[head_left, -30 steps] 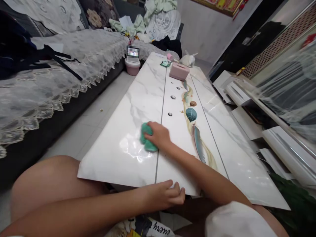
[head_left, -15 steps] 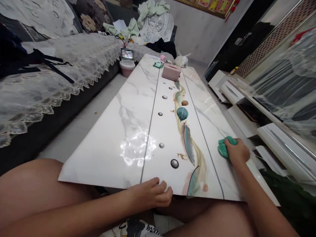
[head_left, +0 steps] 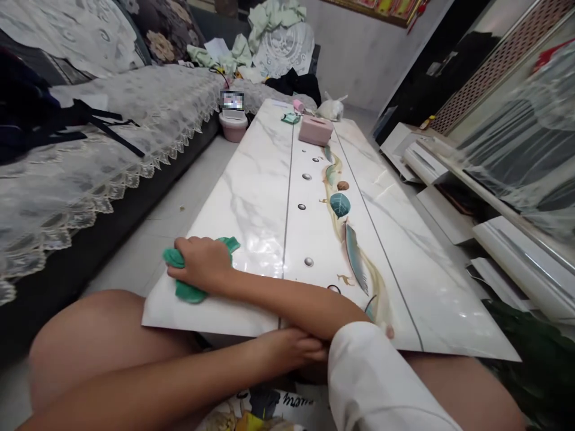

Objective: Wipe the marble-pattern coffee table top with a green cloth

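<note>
My right hand (head_left: 204,266) is closed on a green cloth (head_left: 191,292), pressing it against the white marbled tabletop (head_left: 251,191) near its left edge. Bunched folds of the cloth stick out on both sides of the fingers. My right forearm reaches across the near end of the table, over my left hand (head_left: 299,350). That left hand rests by the table's front edge, loosely bent and open, with no object seen in it. Part of it is hidden beneath the right arm.
Farther back on the table stand a pink tissue box (head_left: 315,130), a green packet (head_left: 290,118) and a white plastic bag (head_left: 331,109). A lace-covered sofa (head_left: 148,102) runs along the left. White drawers (head_left: 507,251) line the right side.
My right hand has swept the green cloth from the table's right side to its left side. My right arm now crosses above my left hand, which stays at the front edge.
</note>
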{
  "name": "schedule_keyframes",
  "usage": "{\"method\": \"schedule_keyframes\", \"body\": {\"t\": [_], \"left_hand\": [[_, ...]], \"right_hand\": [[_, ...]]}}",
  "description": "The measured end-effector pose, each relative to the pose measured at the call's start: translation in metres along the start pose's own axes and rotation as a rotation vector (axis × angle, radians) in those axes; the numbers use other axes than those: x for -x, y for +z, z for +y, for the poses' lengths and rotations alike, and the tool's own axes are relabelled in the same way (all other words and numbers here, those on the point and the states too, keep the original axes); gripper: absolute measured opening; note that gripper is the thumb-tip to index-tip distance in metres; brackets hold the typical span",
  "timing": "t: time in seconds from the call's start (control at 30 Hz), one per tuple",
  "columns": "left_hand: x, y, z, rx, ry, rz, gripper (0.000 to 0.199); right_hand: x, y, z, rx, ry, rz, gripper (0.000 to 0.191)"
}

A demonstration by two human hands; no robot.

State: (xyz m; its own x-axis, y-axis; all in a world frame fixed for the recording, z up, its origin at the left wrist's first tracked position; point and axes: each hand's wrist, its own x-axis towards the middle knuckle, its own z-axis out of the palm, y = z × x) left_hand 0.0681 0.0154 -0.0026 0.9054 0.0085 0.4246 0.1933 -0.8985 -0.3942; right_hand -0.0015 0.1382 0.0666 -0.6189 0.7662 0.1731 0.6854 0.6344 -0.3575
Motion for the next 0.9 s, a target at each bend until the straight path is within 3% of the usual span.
{"method": "schedule_keyframes", "body": {"t": [0.07,0.17,0.33,0.47,0.63,0.7,0.77,0.83,0.9], "left_hand": [[0.001,0.001,-0.001,-0.002,-0.002,0.023,0.032],[0.001,-0.003,-0.003,-0.014,-0.036,0.061,0.034],[0.002,-0.012,-0.003,-0.091,-0.03,-0.032,0.037],[0.0,-0.013,-0.003,-0.104,-0.04,-0.029,0.037],[-0.001,-0.011,0.004,-0.015,-0.111,0.003,0.033],[0.002,-0.01,0.014,-0.014,-0.159,-0.009,0.035],[0.007,-0.01,0.028,-0.067,-0.187,-0.062,0.041],[0.009,-0.01,0.041,-0.189,-0.137,-0.197,0.05],[0.008,-0.01,0.05,-0.427,0.054,-0.423,0.057]], "right_hand": [[0.001,0.0,0.0,0.021,-0.057,-0.009,0.036],[0.013,-0.015,0.03,0.041,-0.035,-0.043,0.035],[0.054,-0.062,0.118,0.071,0.29,0.06,0.029],[0.132,-0.111,0.212,0.197,0.7,0.26,0.036],[0.274,-0.173,0.317,0.408,1.302,0.445,0.046],[0.319,-0.188,0.339,0.448,1.471,0.482,0.046],[0.347,-0.197,0.351,0.461,1.574,0.492,0.047],[0.358,-0.199,0.356,0.466,1.629,0.498,0.048],[0.353,-0.199,0.357,0.475,1.66,0.523,0.048]]}}
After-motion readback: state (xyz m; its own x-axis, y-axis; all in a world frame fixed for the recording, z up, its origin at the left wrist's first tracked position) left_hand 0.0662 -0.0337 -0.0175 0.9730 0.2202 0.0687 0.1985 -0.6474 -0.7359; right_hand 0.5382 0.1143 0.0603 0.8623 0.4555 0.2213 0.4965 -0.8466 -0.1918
